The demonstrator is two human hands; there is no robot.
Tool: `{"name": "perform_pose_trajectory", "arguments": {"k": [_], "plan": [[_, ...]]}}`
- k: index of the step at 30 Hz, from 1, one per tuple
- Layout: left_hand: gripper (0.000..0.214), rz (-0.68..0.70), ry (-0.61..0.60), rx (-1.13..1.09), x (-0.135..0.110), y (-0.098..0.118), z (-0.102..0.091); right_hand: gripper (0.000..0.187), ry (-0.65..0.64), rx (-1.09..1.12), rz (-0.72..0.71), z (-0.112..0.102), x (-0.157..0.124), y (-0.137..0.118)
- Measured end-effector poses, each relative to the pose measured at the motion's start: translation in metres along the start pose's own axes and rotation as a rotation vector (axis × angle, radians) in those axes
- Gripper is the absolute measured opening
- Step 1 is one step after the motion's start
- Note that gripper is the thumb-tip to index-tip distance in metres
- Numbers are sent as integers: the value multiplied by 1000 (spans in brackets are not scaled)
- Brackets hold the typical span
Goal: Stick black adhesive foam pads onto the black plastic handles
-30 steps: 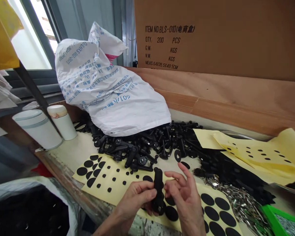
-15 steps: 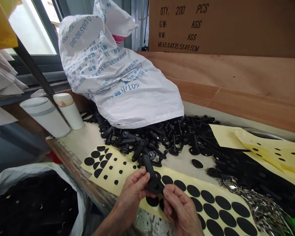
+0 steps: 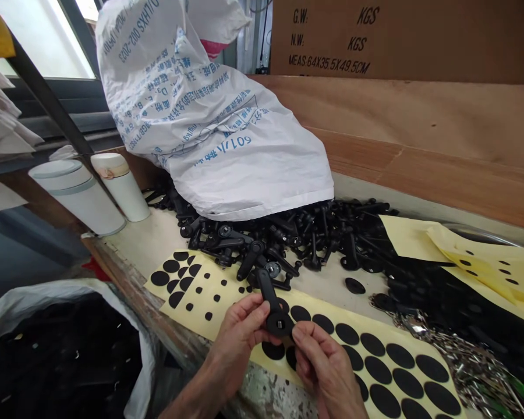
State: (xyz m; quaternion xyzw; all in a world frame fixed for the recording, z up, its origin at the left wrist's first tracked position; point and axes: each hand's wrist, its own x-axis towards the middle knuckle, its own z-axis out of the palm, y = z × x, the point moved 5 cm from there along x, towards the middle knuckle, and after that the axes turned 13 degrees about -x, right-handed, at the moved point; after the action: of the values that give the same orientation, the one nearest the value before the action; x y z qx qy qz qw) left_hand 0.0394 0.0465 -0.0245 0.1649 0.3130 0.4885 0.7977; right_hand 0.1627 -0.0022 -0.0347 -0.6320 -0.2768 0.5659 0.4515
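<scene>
A person stands at a bench and works with both bare hands above a yellow sheet (image 3: pixel 192 317) of black discs. The left hand (image 3: pixel 240 343) is closed around the lower part of a black handle (image 3: pixel 265 289), with the thumb lying on it, and it holds this handle up in the air, just above the sheet. The handle stands a little tilted, and its round end is low, between the two hands. The right hand (image 3: pixel 325 372) is half closed and comes very near this round end, but I cannot tell if it really grips there or only touches. In my judgement, the step in hand is work on that round end, and the next move calls for steady holding by the left hand and exact finger work by the right. Behind the hands lies a heap of similar handles (image 3: pixel 279 244), partly under a white sack (image 3: pixel 227 157). One loose disc (image 3: pixel 354 285) lies on the bench to the right, near a spill of small metal clips (image 3: pixel 463 366). At lower left is an open bag (image 3: pixel 61 349) with dark contents.
</scene>
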Motion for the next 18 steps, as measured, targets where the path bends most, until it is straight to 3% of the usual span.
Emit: {"name": "perform_pose_trajectory", "arguments": {"k": [18], "plan": [[18,-5,-17,-18,-1,0,1,38,44,-38,21,-1,-2,-3]]}}
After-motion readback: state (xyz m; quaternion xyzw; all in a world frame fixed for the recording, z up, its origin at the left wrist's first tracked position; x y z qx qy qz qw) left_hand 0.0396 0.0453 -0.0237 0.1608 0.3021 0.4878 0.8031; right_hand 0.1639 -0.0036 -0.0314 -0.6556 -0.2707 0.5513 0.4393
